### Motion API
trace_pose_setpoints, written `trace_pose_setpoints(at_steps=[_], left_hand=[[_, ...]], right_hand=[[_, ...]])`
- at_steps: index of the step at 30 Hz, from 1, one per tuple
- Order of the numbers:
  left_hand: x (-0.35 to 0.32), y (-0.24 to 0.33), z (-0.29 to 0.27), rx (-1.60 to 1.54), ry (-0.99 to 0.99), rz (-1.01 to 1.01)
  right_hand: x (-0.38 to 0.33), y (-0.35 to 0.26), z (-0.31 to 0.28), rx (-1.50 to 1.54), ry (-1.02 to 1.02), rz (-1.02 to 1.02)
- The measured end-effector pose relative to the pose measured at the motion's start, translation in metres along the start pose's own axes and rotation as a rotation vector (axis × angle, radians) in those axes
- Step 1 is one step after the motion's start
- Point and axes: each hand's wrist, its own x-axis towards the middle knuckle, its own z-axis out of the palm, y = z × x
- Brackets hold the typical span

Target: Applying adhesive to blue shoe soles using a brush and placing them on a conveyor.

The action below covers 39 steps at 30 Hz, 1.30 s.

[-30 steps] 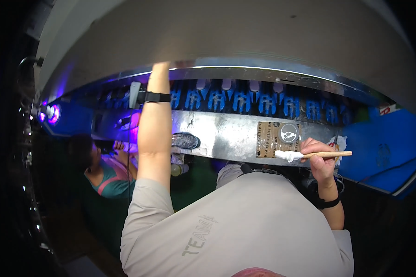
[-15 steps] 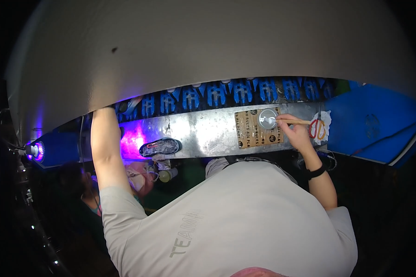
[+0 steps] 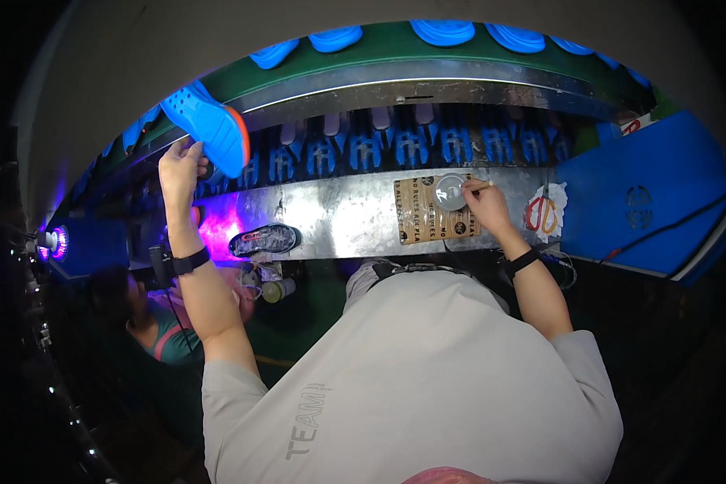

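Note:
At the far left, my left hand (image 3: 184, 164) is closed on the end of a blue shoe (image 3: 206, 125) with vent holes and an orange-red edge, held tilted above the metal bench (image 3: 339, 214). The fingers of my right hand (image 3: 486, 203) pinch a thin wooden stick (image 3: 490, 185) over a small round clear cup (image 3: 450, 192); the stick's lower end is hidden. Beneath the cup lies a printed brown cardboard sheet (image 3: 411, 218). A dark shoe-shaped piece (image 3: 264, 239) with a red mark rests on the bench between my hands.
Scissors (image 3: 544, 216) with red and orange handles lie on white paper at the right. Behind the bench runs a row of blue clamps (image 3: 411, 149), then a green belt (image 3: 379, 50) carrying blue shoes. A purple lamp (image 3: 56, 240) and another person (image 3: 165, 323) are at left; a blue panel (image 3: 645, 202) stands right.
My left hand, earlier hidden behind the grey cover, now shows with the blue shoe in it. The view has shifted, revealing the green belt. The stick now points up more steeply.

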Motion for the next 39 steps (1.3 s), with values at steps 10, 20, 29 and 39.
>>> trace_pose_setpoints(at_steps=[10, 20, 29, 39], left_hand=[[-0.013, 0.004, 0.079, -0.64, 0.13, -0.219], [-0.023, 0.006, 0.087, -0.382, 0.222, -0.054], [-0.144, 0.029, 0.127, -0.921, -0.145, 0.067], [-0.283, 0.012, 0.156, -0.912, -0.66, -0.298]], right_hand=[[-0.014, -0.017, -0.022, 0.282, -0.015, 0.01], [-0.02, -0.026, -0.027, 0.303, 0.039, -0.046], [-0.024, -0.007, -0.018, 0.241, 0.161, -0.076], [-0.029, -0.022, -0.029, 0.512, 0.102, 0.01]])
